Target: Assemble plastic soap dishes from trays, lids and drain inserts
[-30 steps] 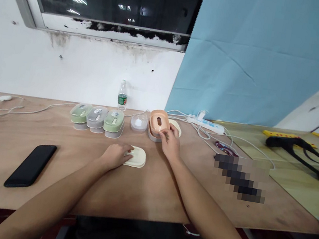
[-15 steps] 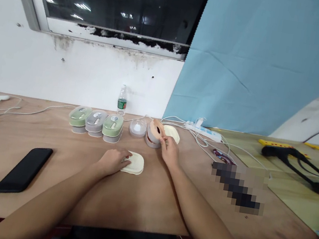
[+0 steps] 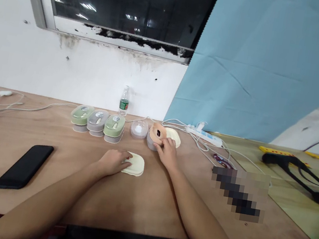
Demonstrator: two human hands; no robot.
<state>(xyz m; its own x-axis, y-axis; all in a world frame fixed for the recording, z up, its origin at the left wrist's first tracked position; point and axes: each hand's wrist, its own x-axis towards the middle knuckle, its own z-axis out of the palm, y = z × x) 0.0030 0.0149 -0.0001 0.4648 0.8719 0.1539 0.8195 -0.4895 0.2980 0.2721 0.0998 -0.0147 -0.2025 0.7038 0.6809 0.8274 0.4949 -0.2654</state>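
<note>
My left hand [image 3: 113, 161] lies on a cream oval lid [image 3: 135, 165] flat on the wooden table [image 3: 140, 198], its fingers curled over the lid's left edge. My right hand [image 3: 168, 151] grips an orange lid [image 3: 156, 132] that sits tilted on a grey box [image 3: 150, 142]. A second cream lid [image 3: 175, 136] lies just behind that hand. A clear small box [image 3: 138, 128] stands left of the grey box.
Three lidded boxes, green [image 3: 81, 115], grey [image 3: 97, 119] and green [image 3: 114, 126], stand in a row. A water bottle [image 3: 123, 101] is by the wall. A black phone [image 3: 24, 166] lies at left. A power strip [image 3: 205, 135] with cables and a black tool [image 3: 300, 169] are at right.
The orange lid was tipped up on edge over the grey box and now sits lower on it, with my right hand still on it. My left hand stayed on the cream lid.
</note>
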